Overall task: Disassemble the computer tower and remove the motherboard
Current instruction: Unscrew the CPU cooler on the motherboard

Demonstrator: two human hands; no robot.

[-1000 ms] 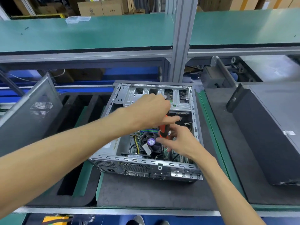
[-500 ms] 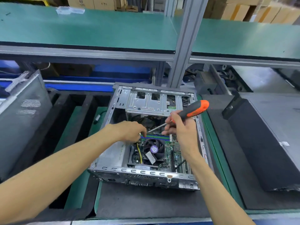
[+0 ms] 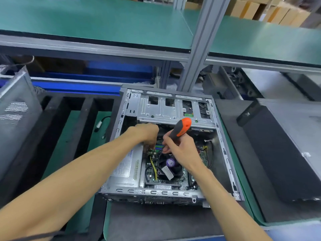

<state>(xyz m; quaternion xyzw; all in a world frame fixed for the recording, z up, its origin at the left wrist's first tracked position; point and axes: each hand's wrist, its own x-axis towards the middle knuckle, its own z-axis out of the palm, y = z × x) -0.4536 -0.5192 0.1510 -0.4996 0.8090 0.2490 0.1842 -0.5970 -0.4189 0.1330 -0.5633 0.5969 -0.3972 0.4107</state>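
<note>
my two hands worked inside one open computer tower [image 3: 173, 108] that lay on its side on a dark mat on the counter [image 3: 156, 221]. my right hand [image 3: 184, 152] was closed around a screwdriver [image 3: 180, 127] with a black and orange handle, its shaft angled down and left toward the motherboard [image 3: 151, 164]. my left hand [image 3: 145, 133] reached in beside it, fingers curled down at the board's upper edge; whether it gripped anything could not be told. the green motherboard sat in the case floor, still mounted, with one cooler fan [image 3: 169, 166] at its middle carrying a purple round sticker whose print was too small to read. the silver power supply [image 3: 126, 171] to the left carried a white label [image 3: 124, 166], its writing blurred. a second tower [image 3: 284, 153], black and closed, lay at right, and a grey perforated side panel [image 3: 15, 115] stood at left. cardboard boxes [image 3: 278, 13] lined the far edge.
</note>
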